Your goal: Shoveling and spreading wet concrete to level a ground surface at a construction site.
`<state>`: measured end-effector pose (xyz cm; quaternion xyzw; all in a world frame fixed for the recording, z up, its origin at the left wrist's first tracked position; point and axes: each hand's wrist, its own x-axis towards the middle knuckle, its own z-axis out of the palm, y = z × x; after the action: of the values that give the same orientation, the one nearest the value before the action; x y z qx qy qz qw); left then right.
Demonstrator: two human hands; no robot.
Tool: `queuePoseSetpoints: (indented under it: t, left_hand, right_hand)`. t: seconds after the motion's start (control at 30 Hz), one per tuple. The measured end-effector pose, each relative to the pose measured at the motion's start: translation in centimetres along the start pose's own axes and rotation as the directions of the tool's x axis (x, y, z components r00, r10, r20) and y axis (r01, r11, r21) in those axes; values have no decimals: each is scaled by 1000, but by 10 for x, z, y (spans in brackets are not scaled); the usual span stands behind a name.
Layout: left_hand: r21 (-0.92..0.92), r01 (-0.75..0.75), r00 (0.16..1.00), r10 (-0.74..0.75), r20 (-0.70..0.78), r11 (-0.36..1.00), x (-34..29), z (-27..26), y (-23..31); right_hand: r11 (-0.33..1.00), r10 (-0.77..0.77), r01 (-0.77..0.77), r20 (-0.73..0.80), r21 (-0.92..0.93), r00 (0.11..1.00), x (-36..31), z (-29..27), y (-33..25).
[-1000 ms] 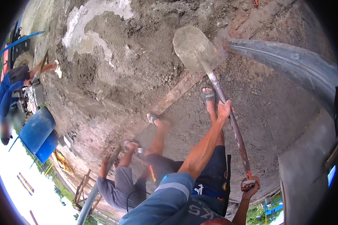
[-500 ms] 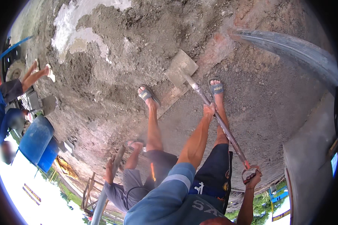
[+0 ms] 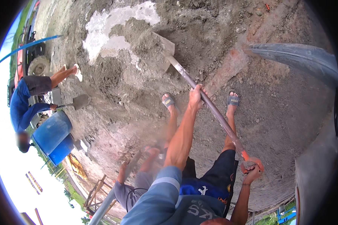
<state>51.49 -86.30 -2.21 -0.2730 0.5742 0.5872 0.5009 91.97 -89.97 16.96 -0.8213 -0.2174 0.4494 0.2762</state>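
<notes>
Holding: one D-handled shovel [image 3: 218,115], left hand [image 3: 195,96] clenched round mid-shaft, right hand [image 3: 252,171] grasping the end grip at 4 o'clock. Blade [image 3: 168,45] at 12, against grey granular material [image 3: 142,40]. Apparent progress: partly mixed; pale patch [image 3: 97,35] uncovered at 11. Edges: grey post [image 3: 296,58] at 2, co-worker's spade [image 3: 81,101] at 9.

Blade [image 3: 168,44]: far end buried under mix [image 3: 144,45]. Shaft [image 3: 219,114]: short stretch covered by left hand [image 3: 195,96]. Grip [image 3: 256,162]: partly hidden by right hand [image 3: 253,173]. Grey-shirted co-worker [image 3: 124,193]: legs blurred. Pipe [image 3: 296,60]: cut off at right edge of ground [image 3: 274,97].
</notes>
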Motion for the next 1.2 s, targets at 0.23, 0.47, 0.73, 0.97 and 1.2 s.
queuePoseSetpoints:
  t: [0.23, 0.47, 0.73, 0.97, 1.2]
  left_hand:
    - [-323, -248, 966, 257, -16, 913, -11, -54, 228]
    - [-500, -220, 965, 260, 12, 838, -41, 10, 138]
    - [-198, 281, 942, -309, -132, 939, -74, 74, -206]
    - [-137, 349, 905, -372, -207, 927, -59, 5, -263]
    - [-99, 303, 879, -318, -356, 948, -17, -88, -180]
  right_hand:
    - [180, -741, 975, 670, 134, 45, -118, 139, -103]
    - [846, -364, 526, 632, -82, 684, -48, 60, -110]
    - [975, 66, -93, -138, -201, 988, 31, -136, -109]
    - [889, 107, -177, -184, -422, 977, 53, -134, -102]
    - [904, 161, -219, -183, -367, 970, -10, -32, -41]
